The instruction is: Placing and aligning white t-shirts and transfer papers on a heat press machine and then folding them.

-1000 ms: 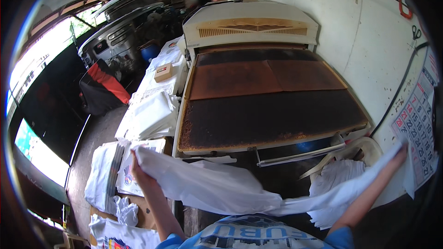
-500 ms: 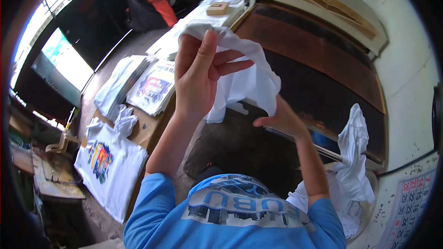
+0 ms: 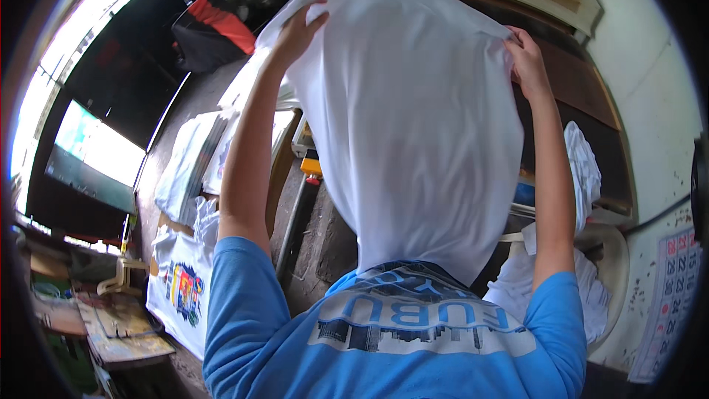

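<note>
Smooth, softly creased white cloth (image 3: pixel 413 118) is hanging between a worker's raised hands, opened out but not set down. The right hand (image 3: pixel 527 60) is pinching its upper edge; the left hand (image 3: pixel 297 35) is touching the opposite side (whether clamped, I cannot tell). Beyond, a dark, flat machine bed (image 3: pixel 604 159) is showing; lower left, a printed shirt (image 3: pixel 183 297) is lying.

1. Left of the cloth (image 3: pixel 413 118): a garment stack (image 3: pixel 185 166) and a spread shirt (image 3: pixel 181 292).
2. Right of the cloth: a garment pile on a chair (image 3: pixel 614 281); farther right, a calendar (image 3: pixel 668 303).
3. Behind the cloth: a machine bed (image 3: pixel 569 74).
</note>
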A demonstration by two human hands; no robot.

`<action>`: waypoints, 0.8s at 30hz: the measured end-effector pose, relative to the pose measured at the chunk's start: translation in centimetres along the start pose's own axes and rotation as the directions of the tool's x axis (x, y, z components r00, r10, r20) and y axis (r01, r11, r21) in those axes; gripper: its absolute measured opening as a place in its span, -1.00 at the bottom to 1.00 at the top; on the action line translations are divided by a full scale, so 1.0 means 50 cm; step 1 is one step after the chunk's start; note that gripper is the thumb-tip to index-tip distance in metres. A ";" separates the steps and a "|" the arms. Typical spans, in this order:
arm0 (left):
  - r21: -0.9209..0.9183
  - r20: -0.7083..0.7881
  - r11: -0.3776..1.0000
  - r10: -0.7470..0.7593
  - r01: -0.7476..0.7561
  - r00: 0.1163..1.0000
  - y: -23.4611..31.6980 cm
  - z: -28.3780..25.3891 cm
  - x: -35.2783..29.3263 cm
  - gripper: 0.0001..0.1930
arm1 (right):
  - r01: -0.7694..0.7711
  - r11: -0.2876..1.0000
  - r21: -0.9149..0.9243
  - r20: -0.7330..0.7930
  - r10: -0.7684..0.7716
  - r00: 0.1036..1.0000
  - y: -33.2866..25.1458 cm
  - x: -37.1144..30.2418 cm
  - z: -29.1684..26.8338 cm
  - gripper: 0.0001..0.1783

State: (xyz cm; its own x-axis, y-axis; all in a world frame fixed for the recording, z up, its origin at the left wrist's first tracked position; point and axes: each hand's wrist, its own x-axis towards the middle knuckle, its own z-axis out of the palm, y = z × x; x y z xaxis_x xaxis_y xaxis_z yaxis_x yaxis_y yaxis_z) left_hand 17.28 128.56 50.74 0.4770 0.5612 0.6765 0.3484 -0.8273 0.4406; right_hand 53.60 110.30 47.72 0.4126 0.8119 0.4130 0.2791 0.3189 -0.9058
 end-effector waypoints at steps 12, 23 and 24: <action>0.291 0.190 0.805 -0.578 0.516 0.794 -0.140 0.186 -0.423 -0.76 | -0.361 0.707 -0.608 -0.288 0.228 0.930 0.225 -0.455 -0.038 -0.69; 0.316 0.154 0.715 -0.687 0.623 0.710 -0.145 0.257 -0.486 -0.69 | -0.270 0.176 -0.947 -0.274 -0.001 0.962 0.213 -0.455 0.184 -0.60; 0.305 0.205 0.743 -0.662 0.595 0.721 -0.153 0.258 -0.480 -0.68 | -0.297 0.137 -0.945 -0.298 0.012 0.954 0.219 -0.449 0.184 -0.62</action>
State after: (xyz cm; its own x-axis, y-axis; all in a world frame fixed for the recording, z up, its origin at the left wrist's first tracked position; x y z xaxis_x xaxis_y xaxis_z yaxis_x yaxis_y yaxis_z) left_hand 13.59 121.77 23.51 0.2788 0.9574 0.0753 0.7893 -0.2731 0.5499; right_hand 39.43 100.06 27.66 0.6556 0.6331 0.4115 0.7353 -0.6593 -0.1571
